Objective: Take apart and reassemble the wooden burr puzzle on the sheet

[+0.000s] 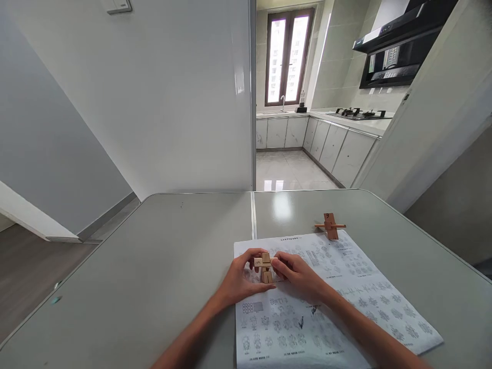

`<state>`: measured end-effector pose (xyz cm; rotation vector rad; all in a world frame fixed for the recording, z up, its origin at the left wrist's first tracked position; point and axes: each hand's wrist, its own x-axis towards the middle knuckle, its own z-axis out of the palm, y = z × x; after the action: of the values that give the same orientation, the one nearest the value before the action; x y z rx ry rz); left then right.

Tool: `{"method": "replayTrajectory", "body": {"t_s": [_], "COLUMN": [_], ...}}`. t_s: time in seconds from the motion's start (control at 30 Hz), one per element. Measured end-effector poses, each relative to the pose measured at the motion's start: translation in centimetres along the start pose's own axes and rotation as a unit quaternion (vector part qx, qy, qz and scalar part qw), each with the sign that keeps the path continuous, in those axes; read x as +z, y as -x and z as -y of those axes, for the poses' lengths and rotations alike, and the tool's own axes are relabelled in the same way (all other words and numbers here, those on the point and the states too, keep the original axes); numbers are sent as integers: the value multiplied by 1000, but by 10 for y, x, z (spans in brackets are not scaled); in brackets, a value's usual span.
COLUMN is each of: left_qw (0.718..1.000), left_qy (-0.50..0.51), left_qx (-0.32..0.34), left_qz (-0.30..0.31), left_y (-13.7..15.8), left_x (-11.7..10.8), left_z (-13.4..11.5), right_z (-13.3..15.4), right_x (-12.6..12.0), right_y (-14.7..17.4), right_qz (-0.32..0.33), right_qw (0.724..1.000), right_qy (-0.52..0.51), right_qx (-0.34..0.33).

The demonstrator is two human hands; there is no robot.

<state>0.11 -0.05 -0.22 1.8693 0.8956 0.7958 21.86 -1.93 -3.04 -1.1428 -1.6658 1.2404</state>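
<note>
Table (161,266) — blocks (266,259) partly behind right hand (299,272)

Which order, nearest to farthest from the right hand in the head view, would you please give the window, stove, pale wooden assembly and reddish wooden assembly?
1. Pale wooden assembly, between left hand and right hand.
2. Reddish wooden assembly, ahead right, by the paper's far edge.
3. Stove, much farther back, right.
4. Window, at the very back, left of the stove.

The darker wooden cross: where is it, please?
In the head view, the darker wooden cross is right of centre, at the far edge of the printed sheet, beyond the right hand.
</note>
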Motion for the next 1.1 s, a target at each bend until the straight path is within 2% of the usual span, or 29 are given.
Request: {"method": "replayTrajectory", "body": {"t_s": [0.27, 0.47, 0.6, 0.7, 0.87, 1.1], "left_qw": [991, 986, 986, 987, 988, 987], "left_qy": [78, 116, 121, 119, 108, 105], "left_qx": [-6, -26, -22, -18, -41, -46], "left_qz": [-107, -120, -110, -107, -104, -110], "left_y": [-8, -10, -10, -9, -9, -9], "left_x": [-5, -5, -4, -4, -4, -3], "left_z": [12, 18, 18, 18, 15, 14], "right_z": [4, 0, -2, 1, 5, -2], "right_x": [-3, 0, 4, 4, -1, -7], "right_y": [3, 4, 3, 3, 2, -3], "right_qz": [-34, 2, -1, -10, -23, -45], "right_qw": [983, 969, 965, 973, 995, 998], "right_qy": [156, 220, 232, 200, 78, -50], "right_qx": [-87, -113, -121, -119, -54, 8]}}
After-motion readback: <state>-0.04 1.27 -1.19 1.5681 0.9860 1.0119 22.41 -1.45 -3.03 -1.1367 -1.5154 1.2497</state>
